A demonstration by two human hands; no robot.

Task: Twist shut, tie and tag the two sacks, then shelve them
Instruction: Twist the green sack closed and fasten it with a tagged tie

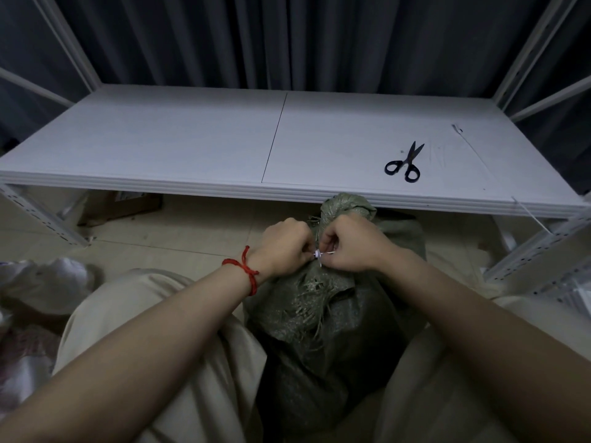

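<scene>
A: Sack position?

B: The green woven sack (319, 330) stands on the floor between the person's knees, just below the front edge of the white shelf (192, 139). Its neck is gathered, and the bunched top rises just beyond the hands.

A: Hands?

B: The left hand (284, 247) and right hand (351, 247) are at the neck, nearly knuckle to knuckle, with fingers curled. Both pinch a thin white tie (323, 254). The left is at its small round head and the right is on the strap. The tie lies between the two hands, against the neck of the sack.

A: Other items?

B: There is a red cord (246, 270) on the left wrist. Black-handled scissors (404, 163) lie on the shelf, right of centre and well apart from the hands. A white strip (463, 135) lies further right. A pale bundle (48, 282) lies on the floor at left, only partly in view.
</scene>
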